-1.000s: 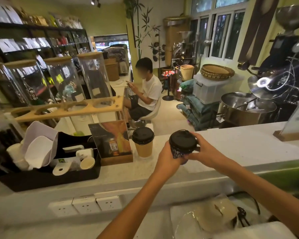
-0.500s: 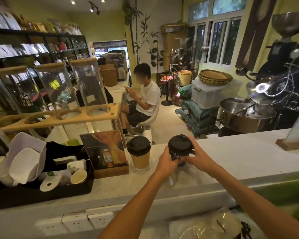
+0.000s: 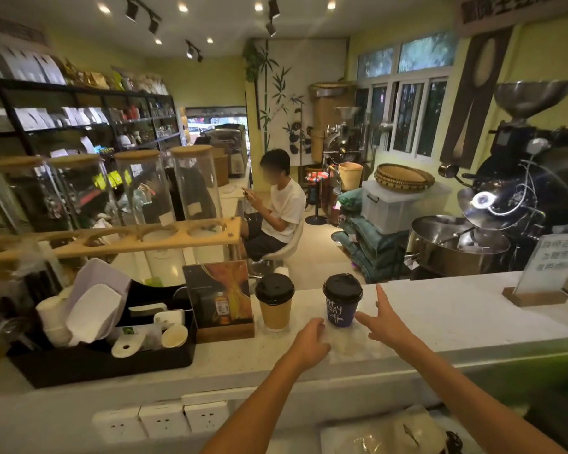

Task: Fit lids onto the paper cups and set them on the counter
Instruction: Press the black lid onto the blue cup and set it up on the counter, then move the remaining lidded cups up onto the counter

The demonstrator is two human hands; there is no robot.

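A dark blue paper cup (image 3: pixel 339 309) with a black lid stands upright on the white counter (image 3: pixel 440 309). To its left stands a tan paper cup (image 3: pixel 275 308), also capped with a black lid. My left hand (image 3: pixel 310 342) hovers just below and left of the blue cup, fingers loosely curled, holding nothing. My right hand (image 3: pixel 382 319) is just right of the blue cup, fingers spread, apart from it.
A framed picture on a wooden base (image 3: pixel 220 298) stands left of the tan cup. A black tray (image 3: pixel 105 358) with cups and filters sits further left under a wooden jar rack (image 3: pixel 112 237). A sign holder (image 3: pixel 545 276) stands at the right. A seated person (image 3: pixel 276 208) is beyond the counter.
Both hands held the blue cup above the counter before. Now the cup stands on the counter and both hands have let go and drawn back.
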